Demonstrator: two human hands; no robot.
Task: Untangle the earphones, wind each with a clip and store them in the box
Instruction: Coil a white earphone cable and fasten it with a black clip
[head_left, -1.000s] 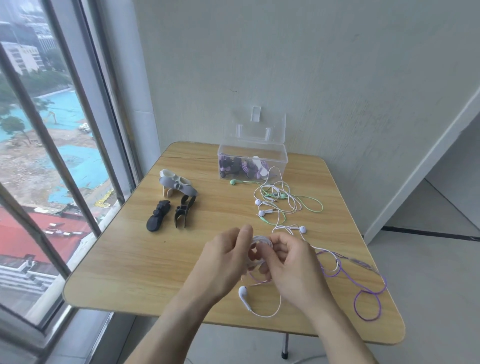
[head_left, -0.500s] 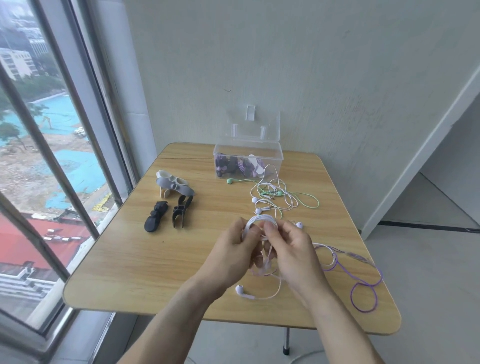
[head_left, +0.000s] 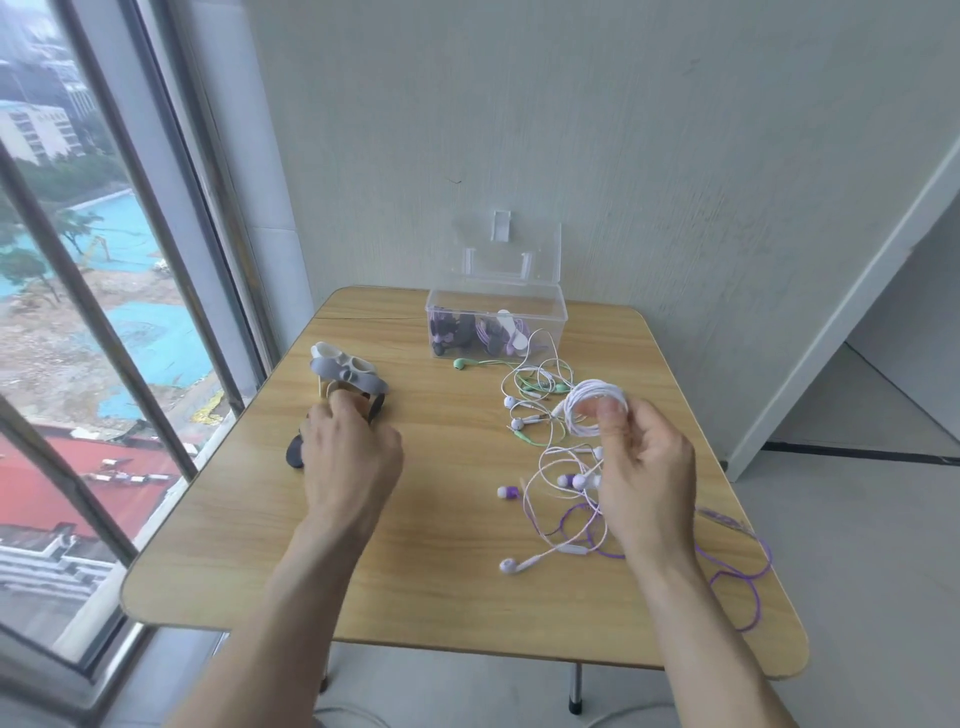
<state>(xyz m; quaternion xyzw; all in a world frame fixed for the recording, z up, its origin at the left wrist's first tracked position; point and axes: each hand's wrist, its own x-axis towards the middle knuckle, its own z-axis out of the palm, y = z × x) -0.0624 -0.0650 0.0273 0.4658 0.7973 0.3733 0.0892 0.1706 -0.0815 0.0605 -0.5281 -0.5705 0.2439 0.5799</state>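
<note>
The right hand (head_left: 647, 483) holds a white coil (head_left: 595, 408) of earphone cord pinched at the thumb, raised above the table (head_left: 441, 571); its loose end trails down to an earbud (head_left: 511, 565) near the front edge. The left hand (head_left: 348, 457) reaches over the black clips (head_left: 296, 452) at the table's left, fingers curled down on them; whether it grips one I cannot tell. Grey clips (head_left: 348, 371) lie just beyond. Green earphones (head_left: 535, 387) and purple earphones (head_left: 737, 577) lie loose. The open box (head_left: 493, 327) stands at the back, well apart from both hands.

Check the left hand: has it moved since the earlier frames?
Yes. The left hand has left the white coil, which the right hand now holds alone, and gone left across the table to the clips.
</note>
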